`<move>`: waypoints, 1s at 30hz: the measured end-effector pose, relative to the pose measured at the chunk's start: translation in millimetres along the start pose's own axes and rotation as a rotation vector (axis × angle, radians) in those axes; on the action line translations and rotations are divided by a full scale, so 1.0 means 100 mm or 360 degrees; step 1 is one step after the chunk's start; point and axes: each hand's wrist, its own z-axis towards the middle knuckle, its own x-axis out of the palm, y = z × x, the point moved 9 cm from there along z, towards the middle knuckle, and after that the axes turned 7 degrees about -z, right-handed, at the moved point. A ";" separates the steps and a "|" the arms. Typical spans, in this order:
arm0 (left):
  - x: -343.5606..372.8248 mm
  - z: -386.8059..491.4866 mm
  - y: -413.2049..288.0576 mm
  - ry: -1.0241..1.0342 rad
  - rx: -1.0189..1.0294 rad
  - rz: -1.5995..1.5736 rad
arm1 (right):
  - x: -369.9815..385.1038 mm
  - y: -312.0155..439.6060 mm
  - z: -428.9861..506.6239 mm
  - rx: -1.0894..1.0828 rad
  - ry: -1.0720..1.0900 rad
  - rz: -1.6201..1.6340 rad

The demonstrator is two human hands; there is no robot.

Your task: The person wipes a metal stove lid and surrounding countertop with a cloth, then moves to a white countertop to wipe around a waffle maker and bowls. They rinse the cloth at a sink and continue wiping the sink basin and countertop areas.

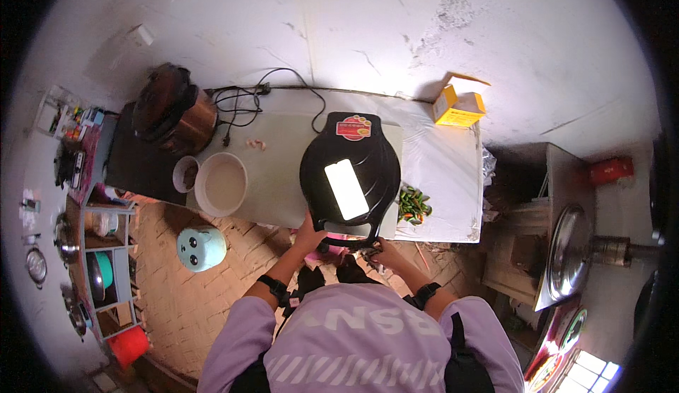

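Note:
A round black electric griddle [313, 165] with its lid down lies on the table in front of me. A lit, white-screened phone [347, 189] rests on the lid, and a red sticker with writing [354, 127] is at the far end. My left hand [309, 235] grips the left side of the griddle's front handle [347, 243]. By the handle's right corner is my right hand [387, 254], its fingers curled near the table edge; whether it grips anything is unclear. A pile of green and orange chili peppers [414, 205] lies right of the griddle.
Left on the table [451, 181] stand a white basin [221, 185], a small bowl [186, 174] and a brown electric pressure cooker [175, 114]. A black power cord [241, 110] lies coiled behind. An open yellow box [459, 107] stands back right. A light-blue stool [201, 248] is on the brick floor.

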 end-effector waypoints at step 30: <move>0.13 -0.16 0.16 0.0227 -0.0072 0.0006 | 0.02 -0.03 -0.15 -0.0048 0.0020 0.0185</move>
